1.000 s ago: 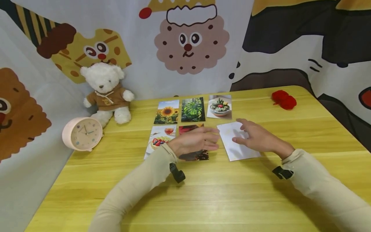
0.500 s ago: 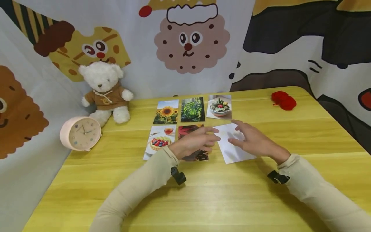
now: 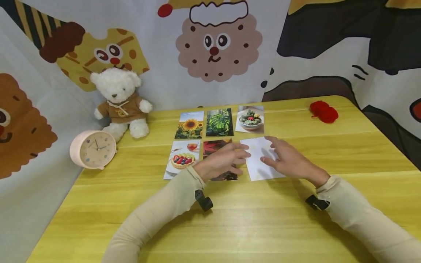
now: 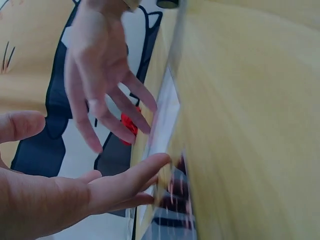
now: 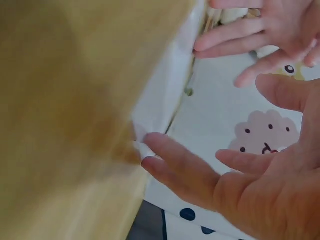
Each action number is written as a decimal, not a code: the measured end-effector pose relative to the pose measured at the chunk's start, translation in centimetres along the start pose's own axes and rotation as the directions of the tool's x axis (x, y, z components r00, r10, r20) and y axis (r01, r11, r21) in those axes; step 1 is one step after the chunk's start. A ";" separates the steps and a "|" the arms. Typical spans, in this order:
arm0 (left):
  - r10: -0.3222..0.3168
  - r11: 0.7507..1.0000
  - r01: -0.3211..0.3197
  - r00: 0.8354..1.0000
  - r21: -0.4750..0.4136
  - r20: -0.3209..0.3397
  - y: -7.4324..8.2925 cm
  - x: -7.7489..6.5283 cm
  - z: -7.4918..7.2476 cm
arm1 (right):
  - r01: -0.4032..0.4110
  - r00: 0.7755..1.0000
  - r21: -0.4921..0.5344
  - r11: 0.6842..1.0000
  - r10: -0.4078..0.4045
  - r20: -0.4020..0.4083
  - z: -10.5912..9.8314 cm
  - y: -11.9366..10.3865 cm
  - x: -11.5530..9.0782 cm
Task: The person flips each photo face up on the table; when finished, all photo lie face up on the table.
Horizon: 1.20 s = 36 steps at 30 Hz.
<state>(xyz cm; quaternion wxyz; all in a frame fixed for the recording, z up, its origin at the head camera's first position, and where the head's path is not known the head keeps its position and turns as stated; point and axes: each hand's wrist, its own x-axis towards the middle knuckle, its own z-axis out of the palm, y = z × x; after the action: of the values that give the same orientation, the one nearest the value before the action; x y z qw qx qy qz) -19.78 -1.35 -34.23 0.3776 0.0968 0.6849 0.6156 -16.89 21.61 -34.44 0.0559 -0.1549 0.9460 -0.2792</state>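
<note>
A blank white card (image 3: 254, 168) lies on the wooden table between my two hands. My right hand (image 3: 291, 159) spreads over its right side, and fingertips meet the card's edge in the right wrist view. My left hand (image 3: 222, 160) reaches across a card with dark red leaves (image 3: 212, 146), hiding much of it, with its fingertips at the white card's left edge. Fingers of both hands are loosely extended. To the left lies a fruit tart card (image 3: 182, 160). Behind are a sunflower card (image 3: 189, 125), a green leaf card (image 3: 219, 122) and a succulent bowl card (image 3: 250, 119).
A white teddy bear (image 3: 121, 106) in a brown hoodie sits at the back left, behind a pink alarm clock (image 3: 95, 149). Something red and fluffy (image 3: 323, 111) lies at the back right. A cartoon-printed curtain (image 3: 158, 73) hangs behind the table (image 3: 230, 226).
The white card has slid left, closer to the dark red leaf card, and sits straighter. My right hand moved left with it; my left hand shifted only slightly.
</note>
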 end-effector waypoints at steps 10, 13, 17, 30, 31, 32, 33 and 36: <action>0.017 1.000 -0.017 0.999 0.004 -0.028 -0.3 0.0 -0.2 | -0.020 1.000 -0.021 1.000 0.021 0.017 -0.3 0.6 -0.2; 0.022 1.000 -0.023 0.999 -0.014 -0.034 -0.2 0.0 -0.2 | -0.002 1.000 -0.030 1.000 0.002 0.018 0.1 0.5 -0.2; 0.028 0.998 -0.030 0.999 -0.049 -0.043 -0.2 0.0 -0.1 | -0.028 1.000 0.013 1.000 0.028 0.003 0.0 0.5 0.0; 0.067 0.995 -0.066 0.998 0.078 -0.017 -0.6 0.4 0.8 | -0.171 0.984 0.235 0.957 0.178 -0.008 -1.1 1.9 0.2; 0.068 0.993 -0.066 0.997 0.099 -0.020 -0.6 0.5 0.9 | -0.172 0.984 0.242 0.955 0.179 -0.007 -1.3 1.9 0.2; 0.068 0.991 -0.065 0.997 0.120 -0.022 -0.5 0.6 1.0 | -0.172 0.984 0.248 0.953 0.179 -0.007 -1.4 1.8 0.3; 0.066 0.988 -0.062 0.997 0.140 -0.025 -0.5 0.6 1.0 | -0.175 0.983 0.255 0.951 0.182 -0.003 -1.5 1.8 0.3; 0.050 0.982 -0.043 0.998 0.182 -0.032 -0.4 0.7 1.2 | -0.192 0.980 0.285 0.939 0.197 0.011 -1.7 1.6 0.3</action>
<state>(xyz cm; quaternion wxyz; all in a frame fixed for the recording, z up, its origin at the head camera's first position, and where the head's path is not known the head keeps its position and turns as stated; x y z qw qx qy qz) -19.37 -0.11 -34.81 0.3399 0.1355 0.7426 0.5610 -17.97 23.67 -33.93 0.0966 -0.0487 0.9070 -0.4070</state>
